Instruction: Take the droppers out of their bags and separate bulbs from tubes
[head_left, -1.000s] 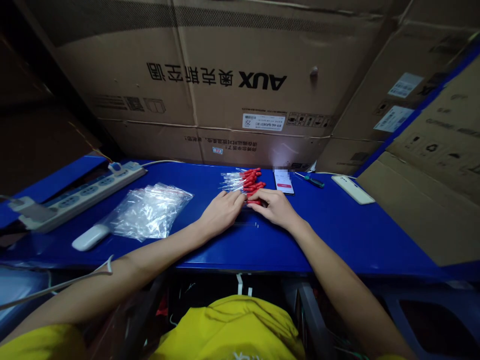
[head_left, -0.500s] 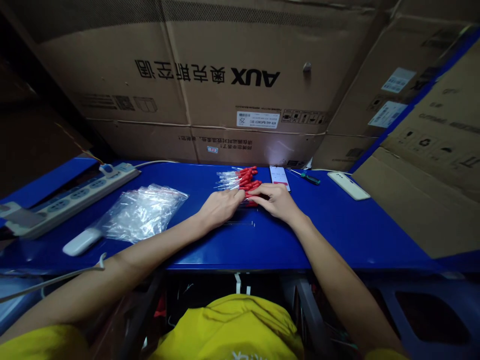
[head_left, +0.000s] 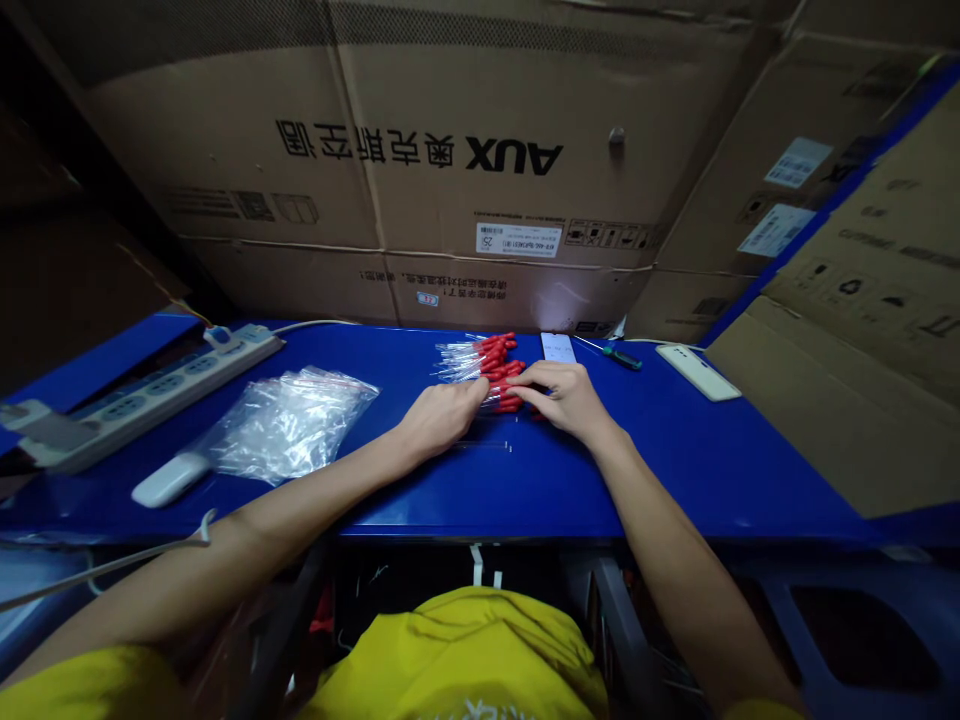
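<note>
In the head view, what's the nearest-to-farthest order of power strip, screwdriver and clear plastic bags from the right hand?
1. Screwdriver: right, beyond the right hand.
2. Clear plastic bags: left of the left hand.
3. Power strip: far left.

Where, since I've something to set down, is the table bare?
Free: between right forearm and pale phone; between both forearms, along the front edge. Crowded: around left hand, right hand and red-tipped pieces; left, at plastic bags and power strip.
</note>
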